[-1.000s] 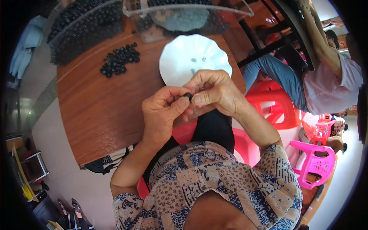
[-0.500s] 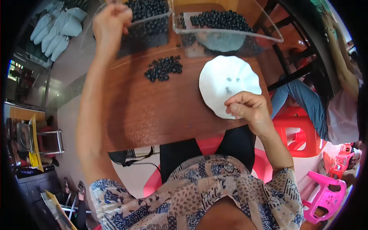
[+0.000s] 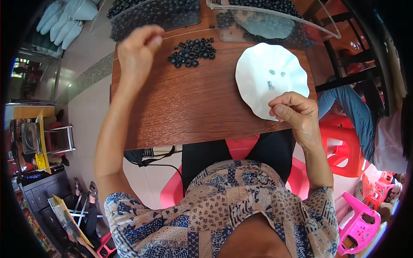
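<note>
My left hand (image 3: 140,53) hovers in front of the left clear plastic box (image 3: 172,23), its fingers curled together. Whatever they may hold is hidden. Just right of it lies a loose pile of black beads (image 3: 193,52), some with visible holes, on the brown wooden table (image 3: 185,103). A white plate (image 3: 254,69) with a wavy rim and small grey marks sits at the table's right side. Over the near rim of that plate, my right hand (image 3: 301,114) is closed with thumb and forefinger pinched. Anything between those fingertips is too small to make out.
A second clear box (image 3: 262,26) with black beads and a pale round piece stands at the far right. One person in jeans (image 3: 348,112) sits to the right, near a red stool (image 3: 344,142). White bags (image 3: 64,21) lie at the far left.
My left hand has come back toward me from above the left box to its near side. My right hand stays pinched near the plate. The whole view has shifted.
</note>
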The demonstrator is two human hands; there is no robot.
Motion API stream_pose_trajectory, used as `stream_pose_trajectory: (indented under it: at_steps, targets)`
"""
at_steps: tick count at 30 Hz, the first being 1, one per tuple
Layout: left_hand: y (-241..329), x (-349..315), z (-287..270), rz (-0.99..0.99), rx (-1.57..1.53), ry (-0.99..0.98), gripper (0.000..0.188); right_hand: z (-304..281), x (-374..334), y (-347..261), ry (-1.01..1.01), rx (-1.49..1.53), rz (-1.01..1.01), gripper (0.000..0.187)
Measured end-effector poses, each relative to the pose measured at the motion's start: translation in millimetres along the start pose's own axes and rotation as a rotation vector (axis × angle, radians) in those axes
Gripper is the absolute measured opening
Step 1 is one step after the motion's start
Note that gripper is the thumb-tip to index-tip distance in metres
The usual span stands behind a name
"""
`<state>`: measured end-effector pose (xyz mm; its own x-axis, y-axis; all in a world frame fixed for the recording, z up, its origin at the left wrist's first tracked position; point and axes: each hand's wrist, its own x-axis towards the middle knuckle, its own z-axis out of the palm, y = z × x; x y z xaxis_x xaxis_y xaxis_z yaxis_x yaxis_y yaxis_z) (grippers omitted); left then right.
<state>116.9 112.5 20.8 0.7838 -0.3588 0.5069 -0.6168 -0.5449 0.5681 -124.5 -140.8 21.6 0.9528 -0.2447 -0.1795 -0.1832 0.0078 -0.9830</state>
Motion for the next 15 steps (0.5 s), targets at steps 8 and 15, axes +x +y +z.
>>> stream_pose_trajectory:
  at_steps: [8,15]
  targets:
    - [-2.6,-53.3,27.8,0.054,0.096,-0.132,0.022,8.0,0.3,-1.5,-0.02,-0.02,0.016,0.008]
    - [-1.5,-60.7,31.6,0.057,0.12,-0.162,0.02,8.3,-1.7,1.4,-0.011,-0.026,-0.019,0.009]
